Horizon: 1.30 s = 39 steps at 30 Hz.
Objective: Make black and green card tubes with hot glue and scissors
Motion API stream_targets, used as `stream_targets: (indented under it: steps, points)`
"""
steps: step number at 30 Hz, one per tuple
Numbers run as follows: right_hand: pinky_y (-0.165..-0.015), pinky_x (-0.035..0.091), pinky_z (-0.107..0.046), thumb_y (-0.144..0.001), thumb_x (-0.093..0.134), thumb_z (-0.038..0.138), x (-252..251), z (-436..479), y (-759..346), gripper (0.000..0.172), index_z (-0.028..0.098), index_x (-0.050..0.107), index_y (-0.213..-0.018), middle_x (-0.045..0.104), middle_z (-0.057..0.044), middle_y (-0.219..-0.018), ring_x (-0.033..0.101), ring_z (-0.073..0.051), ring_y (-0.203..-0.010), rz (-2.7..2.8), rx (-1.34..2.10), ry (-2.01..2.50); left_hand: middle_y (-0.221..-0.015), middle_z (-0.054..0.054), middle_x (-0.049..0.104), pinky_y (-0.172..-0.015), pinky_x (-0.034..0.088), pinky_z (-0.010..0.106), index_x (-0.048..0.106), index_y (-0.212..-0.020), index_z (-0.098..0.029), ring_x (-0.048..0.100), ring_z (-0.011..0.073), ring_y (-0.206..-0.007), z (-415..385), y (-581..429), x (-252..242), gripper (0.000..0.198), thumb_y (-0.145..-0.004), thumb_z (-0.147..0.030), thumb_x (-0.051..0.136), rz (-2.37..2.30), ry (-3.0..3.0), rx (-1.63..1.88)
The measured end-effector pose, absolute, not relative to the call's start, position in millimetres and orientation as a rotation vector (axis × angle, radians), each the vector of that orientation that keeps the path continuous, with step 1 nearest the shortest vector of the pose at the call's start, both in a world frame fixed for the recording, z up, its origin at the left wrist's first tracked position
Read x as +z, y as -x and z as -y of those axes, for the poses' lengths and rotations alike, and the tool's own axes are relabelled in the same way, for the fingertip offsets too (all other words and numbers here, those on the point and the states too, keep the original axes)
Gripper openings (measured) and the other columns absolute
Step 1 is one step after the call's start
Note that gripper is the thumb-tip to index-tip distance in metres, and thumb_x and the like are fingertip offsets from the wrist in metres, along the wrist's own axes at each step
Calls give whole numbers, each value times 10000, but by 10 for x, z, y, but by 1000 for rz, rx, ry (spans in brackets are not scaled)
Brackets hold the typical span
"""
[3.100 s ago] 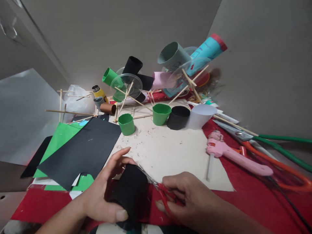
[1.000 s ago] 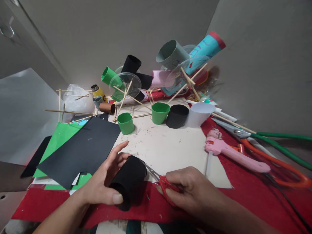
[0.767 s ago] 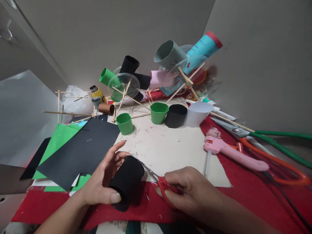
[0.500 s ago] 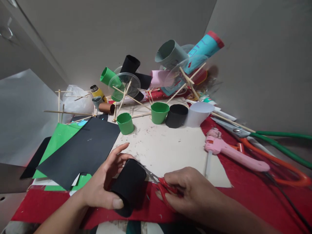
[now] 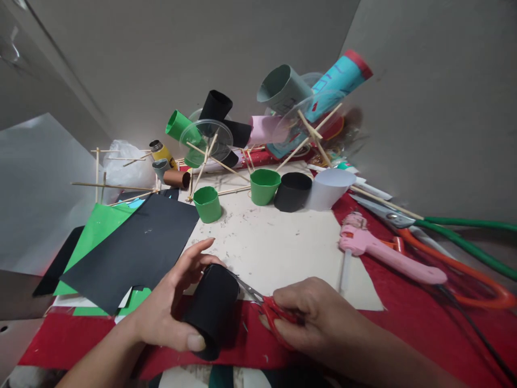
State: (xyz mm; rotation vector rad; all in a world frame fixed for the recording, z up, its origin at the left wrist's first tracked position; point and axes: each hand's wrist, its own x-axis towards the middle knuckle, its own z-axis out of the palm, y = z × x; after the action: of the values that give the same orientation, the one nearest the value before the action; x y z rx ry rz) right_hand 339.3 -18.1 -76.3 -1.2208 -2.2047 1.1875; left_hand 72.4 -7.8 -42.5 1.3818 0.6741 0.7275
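A black paper tube (image 5: 214, 308) lies tilted in my left hand (image 5: 169, 302), thumb at its near end and fingers behind its far end. The index finger stretches past the tube. My right hand (image 5: 317, 315) is closed round the red handles of a pair of small scissors (image 5: 269, 307). Their metal blades reach the tube's far right rim; whether they bite into the paper I cannot tell. Beyond my hands stand two short green paper cups (image 5: 207, 205), a black one (image 5: 293, 192) and a white one (image 5: 329, 188).
Black paper (image 5: 149, 242) and green sheets (image 5: 97, 226) lie at left. A pink glue gun (image 5: 391, 256) and large green-and-orange-handled shears (image 5: 398, 216) lie at right. Behind, wooden sticks (image 5: 202, 161) support clear discs carrying coloured tubes. White card (image 5: 278, 242) covers part of the red tabletop (image 5: 72, 339).
The black tube has turned slightly in my left hand, its near end shifting a little. The scissors stay at its far rim, almost in the same place.
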Motion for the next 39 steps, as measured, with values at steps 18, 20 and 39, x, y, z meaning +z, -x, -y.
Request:
stream_targets:
  steps: [18, 20, 39]
  points:
    - [-451, 168, -269, -704, 518, 136, -755, 177, -3385, 318, 198, 247, -550, 230, 87, -494, 205, -84, -477, 2230, 1196, 1219, -1290, 118, 494, -933, 432, 473, 220, -1514, -327, 569, 338, -1110, 65, -666, -417, 1105, -623, -618, 805, -733, -1500, 614]
    - [-452, 169, -268, -708, 517, 132, -749, 179, -3389, 325, 195, 240, -551, 226, 88, -494, 198, -83, -476, 2238, 1183, 1210, -1290, 121, 498, -935, 434, 480, 215, -1515, -324, 567, 343, -1114, 62, -663, -417, 1110, -622, -622, 803, -733, -1505, 612]
    - [-457, 175, -257, -733, 546, 150, -668, 183, -3368, 321, 200, 284, -555, 243, 83, -522, 238, -86, -517, 2195, 1316, 1233, -1308, 119, 497, -964, 419, 481, 218, -1522, -318, 554, 341, -1125, 66, -621, -405, 1145, -594, -621, 815, -770, -1566, 611]
